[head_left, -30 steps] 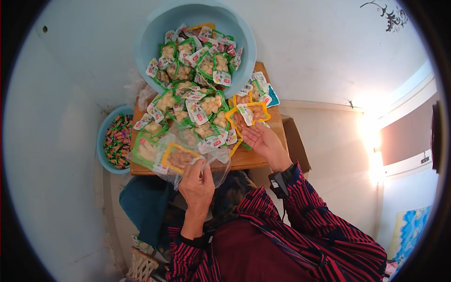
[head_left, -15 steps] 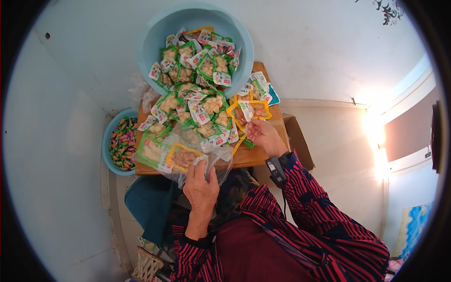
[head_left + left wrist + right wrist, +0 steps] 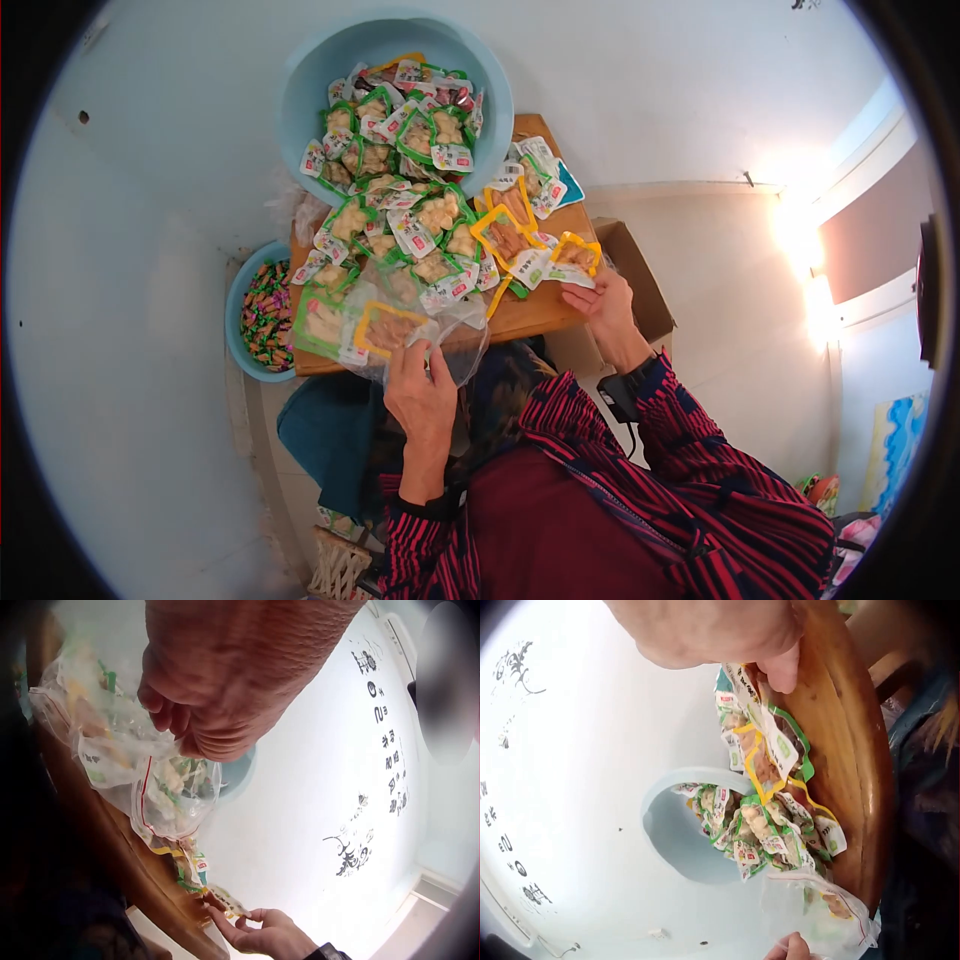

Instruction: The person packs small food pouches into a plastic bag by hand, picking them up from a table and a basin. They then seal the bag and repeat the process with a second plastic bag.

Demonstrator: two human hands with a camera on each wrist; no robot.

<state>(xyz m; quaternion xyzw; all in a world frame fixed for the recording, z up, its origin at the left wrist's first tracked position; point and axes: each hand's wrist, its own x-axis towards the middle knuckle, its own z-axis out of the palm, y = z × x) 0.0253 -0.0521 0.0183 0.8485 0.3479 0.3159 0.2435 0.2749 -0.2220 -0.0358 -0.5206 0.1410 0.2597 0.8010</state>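
My left hand (image 3: 422, 398) pinches the edge of a clear zip bag (image 3: 462, 338) at the table's front. Inside the bag lie a green-edged snack packet (image 3: 322, 322) and a yellow-edged one (image 3: 385, 328). The left wrist view shows the bag's red zip line. Over the right side of the table, my right hand (image 3: 615, 318) holds a small yellow-edged snack packet (image 3: 576, 254) between thumb and fingers. Left of it lies another yellow-edged packet (image 3: 505, 238). A heap of green-edged packets (image 3: 438, 212) spills across the table from a tilted blue basin (image 3: 298, 95).
The wooden table (image 3: 540, 318) stands against the wall. A second blue basin (image 3: 234, 335) with small colourful wrapped pieces is at the left, lower than the table. An open cardboard box (image 3: 640, 285) stands to the right, below the tabletop.
My right hand has gone from open beside the yellow-edged packets to gripping one, and has drawn it rightward off the others. The left hand stays at the bag.
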